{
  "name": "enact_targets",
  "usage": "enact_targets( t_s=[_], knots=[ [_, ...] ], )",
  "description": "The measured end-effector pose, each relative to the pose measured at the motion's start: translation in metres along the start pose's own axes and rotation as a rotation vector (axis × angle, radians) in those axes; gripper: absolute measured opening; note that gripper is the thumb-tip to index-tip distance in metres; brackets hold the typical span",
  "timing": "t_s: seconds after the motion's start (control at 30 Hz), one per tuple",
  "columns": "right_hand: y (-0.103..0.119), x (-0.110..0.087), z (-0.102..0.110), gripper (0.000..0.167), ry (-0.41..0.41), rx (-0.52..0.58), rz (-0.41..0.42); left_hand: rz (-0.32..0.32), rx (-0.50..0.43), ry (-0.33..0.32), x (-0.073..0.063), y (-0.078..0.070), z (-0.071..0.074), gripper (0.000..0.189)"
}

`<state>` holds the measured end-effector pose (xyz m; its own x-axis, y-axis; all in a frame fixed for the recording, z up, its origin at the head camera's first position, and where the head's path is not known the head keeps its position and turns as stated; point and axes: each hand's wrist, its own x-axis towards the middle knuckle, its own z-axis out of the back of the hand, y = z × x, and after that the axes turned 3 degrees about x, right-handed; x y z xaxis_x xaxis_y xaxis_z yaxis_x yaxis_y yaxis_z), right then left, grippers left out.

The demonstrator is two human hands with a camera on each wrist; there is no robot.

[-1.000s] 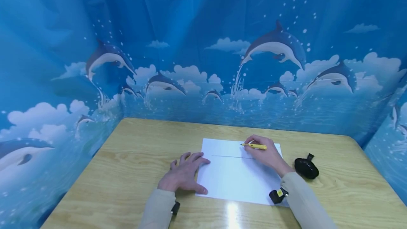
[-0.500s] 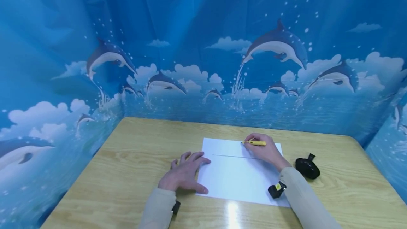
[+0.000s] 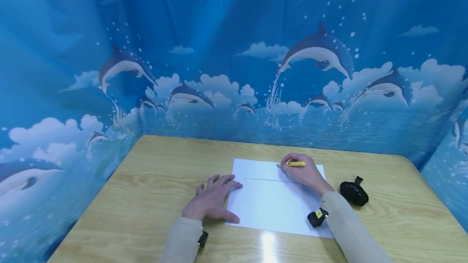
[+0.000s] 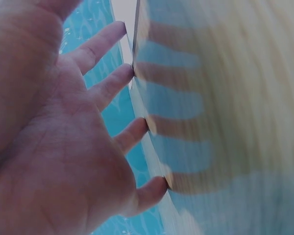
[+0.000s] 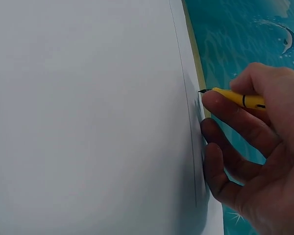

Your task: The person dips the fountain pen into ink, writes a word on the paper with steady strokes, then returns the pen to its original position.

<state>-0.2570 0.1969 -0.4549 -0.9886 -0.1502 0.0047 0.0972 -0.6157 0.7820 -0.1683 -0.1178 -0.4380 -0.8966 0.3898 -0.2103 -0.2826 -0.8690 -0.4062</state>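
A white sheet of paper lies on the wooden table, crossed by one thin dark line along its far part. My right hand pinches a yellow fountain pen between thumb and fingers. In the right wrist view the pen's dark nib is at the paper, on the far side of the line; whether it touches is hard to tell. My left hand is spread at the paper's left edge, thumb and index finger over the sheet. Its fingertips rest on the surface in the left wrist view.
A black rounded object with a short stem lies on the table, right of the paper. A dolphin-printed blue curtain hangs behind and beside the table. Dark cameras sit at both wrists.
My right hand has shifted slightly away from me, and the pen lies at a flatter angle. The left hand and the paper keep their place.
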Motion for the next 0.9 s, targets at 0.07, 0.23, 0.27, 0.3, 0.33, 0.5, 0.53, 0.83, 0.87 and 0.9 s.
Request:
enact_targets(
  t_s=[0.07, 0.23, 0.27, 0.3, 0.33, 0.5, 0.53, 0.83, 0.87, 0.9],
  knots=[
    [0.0004, 0.0003, 0.0002, 0.016, 0.0, -0.004, -0.004, 0.0, 0.0, -0.001, -0.0001, -0.0003, 0.0005, 0.093],
    [0.0009, 0.0002, 0.0003, 0.017, 0.002, -0.009, -0.016, 0.003, -0.005, 0.0, -0.0001, -0.0004, 0.0007, 0.093],
    [0.0007, 0.0003, 0.0004, 0.016, 0.002, -0.011, -0.015, 0.003, -0.006, 0.002, 0.0, -0.0004, 0.0006, 0.093],
    [0.0006, 0.0003, 0.0004, 0.016, 0.001, -0.012, -0.013, 0.004, -0.007, 0.002, 0.0, -0.0004, 0.0005, 0.093],
    [0.0004, 0.0003, 0.0004, 0.016, 0.001, -0.012, -0.01, 0.004, -0.007, 0.003, 0.0001, -0.0006, 0.0005, 0.093],
    [-0.0011, -0.0004, 0.0006, 0.017, 0.009, -0.002, 0.013, 0.003, -0.008, 0.002, 0.0, -0.0013, 0.0003, 0.093],
    [-0.0014, -0.0005, 0.0006, 0.017, 0.009, -0.002, 0.016, 0.003, -0.009, 0.002, -0.0001, -0.0014, 0.0004, 0.092],
    [-0.002, 0.0002, 0.0006, 0.016, 0.01, 0.015, 0.023, 0.004, -0.008, -0.003, 0.0002, -0.001, -0.0002, 0.093],
    [-0.0018, 0.0003, 0.0004, 0.016, 0.01, 0.015, 0.022, 0.004, -0.009, -0.003, 0.0002, -0.001, -0.0001, 0.093],
    [-0.0016, 0.0004, 0.0002, 0.016, 0.011, 0.015, 0.021, 0.004, -0.009, -0.003, 0.0002, -0.001, 0.0, 0.093]
  ],
)
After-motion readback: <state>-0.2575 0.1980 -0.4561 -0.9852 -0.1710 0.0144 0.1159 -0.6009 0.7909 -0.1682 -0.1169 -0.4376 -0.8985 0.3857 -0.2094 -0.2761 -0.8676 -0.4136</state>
